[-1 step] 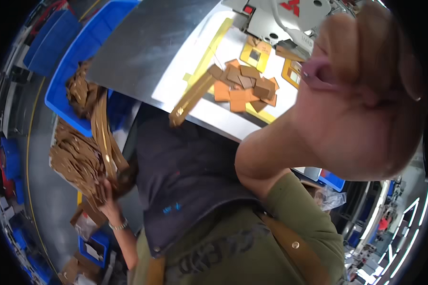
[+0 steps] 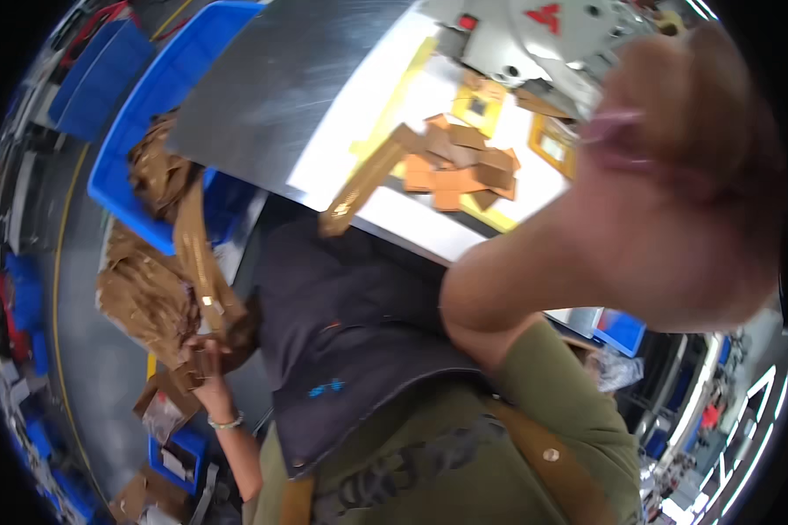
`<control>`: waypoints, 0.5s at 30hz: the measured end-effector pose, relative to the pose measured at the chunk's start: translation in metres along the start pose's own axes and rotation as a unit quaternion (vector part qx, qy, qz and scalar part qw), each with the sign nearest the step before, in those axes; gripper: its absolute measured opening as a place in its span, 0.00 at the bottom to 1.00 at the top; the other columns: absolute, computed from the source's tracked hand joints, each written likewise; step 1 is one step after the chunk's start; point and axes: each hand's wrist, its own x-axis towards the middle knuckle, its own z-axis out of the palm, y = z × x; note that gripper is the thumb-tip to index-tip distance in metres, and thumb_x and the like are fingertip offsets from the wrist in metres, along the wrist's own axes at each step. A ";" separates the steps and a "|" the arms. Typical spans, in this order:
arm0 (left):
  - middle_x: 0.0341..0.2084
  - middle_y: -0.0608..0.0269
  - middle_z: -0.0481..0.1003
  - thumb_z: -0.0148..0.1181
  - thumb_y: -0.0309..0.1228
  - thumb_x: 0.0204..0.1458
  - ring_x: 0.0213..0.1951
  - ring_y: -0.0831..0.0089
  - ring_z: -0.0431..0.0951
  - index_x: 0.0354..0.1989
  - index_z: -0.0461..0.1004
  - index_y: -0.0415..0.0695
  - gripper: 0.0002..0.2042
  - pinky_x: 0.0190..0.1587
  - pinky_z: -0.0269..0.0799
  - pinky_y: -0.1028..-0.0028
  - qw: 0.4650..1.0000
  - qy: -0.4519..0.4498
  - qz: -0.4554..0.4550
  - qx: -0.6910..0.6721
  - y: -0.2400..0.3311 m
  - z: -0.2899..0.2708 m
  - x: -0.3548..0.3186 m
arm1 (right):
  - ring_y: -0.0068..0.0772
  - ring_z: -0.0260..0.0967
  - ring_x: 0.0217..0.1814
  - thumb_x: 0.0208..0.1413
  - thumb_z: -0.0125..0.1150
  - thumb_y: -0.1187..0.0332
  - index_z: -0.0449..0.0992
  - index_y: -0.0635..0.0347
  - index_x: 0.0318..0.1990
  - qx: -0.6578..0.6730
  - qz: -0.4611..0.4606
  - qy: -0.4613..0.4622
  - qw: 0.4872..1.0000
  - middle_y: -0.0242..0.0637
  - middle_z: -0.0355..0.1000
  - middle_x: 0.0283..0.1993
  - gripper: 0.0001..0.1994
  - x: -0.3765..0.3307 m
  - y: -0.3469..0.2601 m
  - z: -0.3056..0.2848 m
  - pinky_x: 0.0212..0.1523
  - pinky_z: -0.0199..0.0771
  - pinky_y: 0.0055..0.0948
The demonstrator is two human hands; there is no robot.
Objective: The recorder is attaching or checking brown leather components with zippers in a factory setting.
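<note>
At the lower left, my left hand (image 2: 210, 378) reaches down to a pile of brown zipper strips (image 2: 144, 284), its fingers closed on the strips at the near edge. One zipper with metal teeth (image 2: 197, 249) runs from the blue bin down toward that hand. My right hand (image 2: 674, 188) is raised close in front of me at the upper right, curled and blurred; anything inside it is hidden. On the white worktable (image 2: 324, 166), a brown zipper piece with gold teeth (image 2: 359, 192) hangs over the front edge. Beside it lie several small brown and orange patches (image 2: 460, 166).
A sewing machine (image 2: 534, 44) stands at the table's back. Yellow frames (image 2: 480, 101) lie before it. A large blue bin (image 2: 118, 166) holds more brown strips beside a grey metal plate (image 2: 236, 105). Cardboard boxes (image 2: 144, 494) and a small blue tray (image 2: 179, 459) are at lower left.
My left hand has shifted slightly right and down at the edge of the zipper pile. My right hand stays raised, turned a little. The whole view has shifted slightly.
</note>
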 end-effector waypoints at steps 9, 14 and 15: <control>0.35 0.64 0.79 0.63 0.23 0.61 0.31 0.70 0.81 0.45 0.74 0.40 0.07 0.39 0.77 0.70 0.900 0.102 0.146 -0.397 0.031 0.005 -0.047 | 0.23 0.69 0.38 0.71 0.51 0.54 0.76 0.59 0.45 0.111 0.099 0.062 0.987 0.31 0.74 0.36 0.17 -0.096 -0.107 -0.021 0.38 0.69 0.26; 0.28 0.61 0.81 0.66 0.29 0.61 0.33 0.77 0.80 0.44 0.74 0.39 0.10 0.39 0.73 0.76 0.865 0.070 0.118 -0.482 0.038 0.001 -0.049 | 0.21 0.68 0.36 0.72 0.49 0.53 0.76 0.60 0.45 0.085 0.140 0.072 0.984 0.30 0.73 0.35 0.18 -0.084 -0.079 -0.003 0.36 0.67 0.25; 0.28 0.62 0.80 0.64 0.28 0.62 0.32 0.76 0.80 0.43 0.74 0.39 0.08 0.39 0.74 0.75 0.848 0.065 0.104 -0.515 0.040 0.002 -0.050 | 0.21 0.67 0.35 0.72 0.48 0.53 0.76 0.60 0.45 0.075 0.149 0.071 0.984 0.30 0.73 0.34 0.18 -0.079 -0.076 0.001 0.35 0.66 0.24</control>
